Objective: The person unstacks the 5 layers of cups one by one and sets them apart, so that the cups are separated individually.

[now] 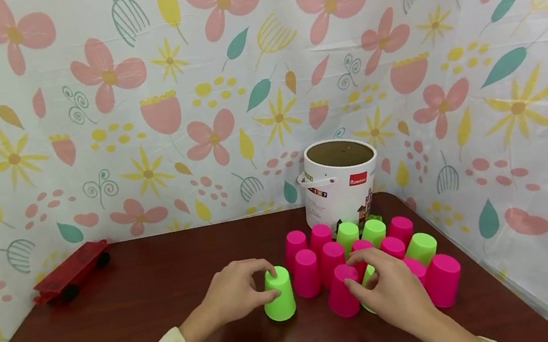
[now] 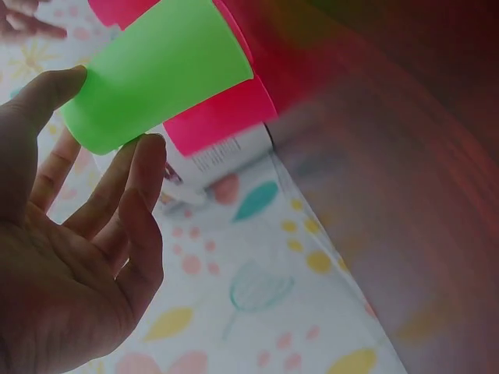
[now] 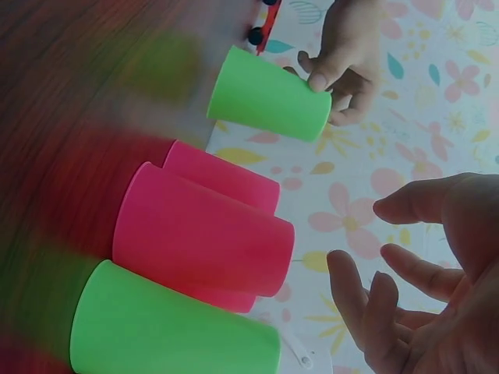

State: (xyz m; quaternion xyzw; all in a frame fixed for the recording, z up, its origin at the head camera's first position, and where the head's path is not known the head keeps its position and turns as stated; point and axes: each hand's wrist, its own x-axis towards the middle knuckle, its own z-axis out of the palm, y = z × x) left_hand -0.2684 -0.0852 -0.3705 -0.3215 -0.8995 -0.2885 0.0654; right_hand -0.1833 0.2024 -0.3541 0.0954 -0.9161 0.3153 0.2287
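Note:
My left hand [image 1: 233, 294] pinches a bright green cup [image 1: 282, 305] near its narrow upper end, thumb on one side and fingers on the other. The cup stands upside down at the left end of a group of pink and green cups. In the left wrist view, the thumb and fingertips meet the green cup [image 2: 160, 74] at its closed end. My right hand [image 1: 398, 288] hovers over the front of the group, behind a pink cup [image 1: 343, 299]. In the right wrist view its fingers [image 3: 355, 292] are spread and hold nothing, apart from the pink cup [image 3: 207, 234].
Several more upside-down cups, including a pink one [image 1: 444, 281], stand close together on the dark brown table [image 1: 163, 280]. Behind them is a white bucket [image 1: 333, 198] with a handle. A red skateboard-like toy [image 1: 72, 271] sits at the left, before a flowered cloth backdrop [image 1: 216, 62].

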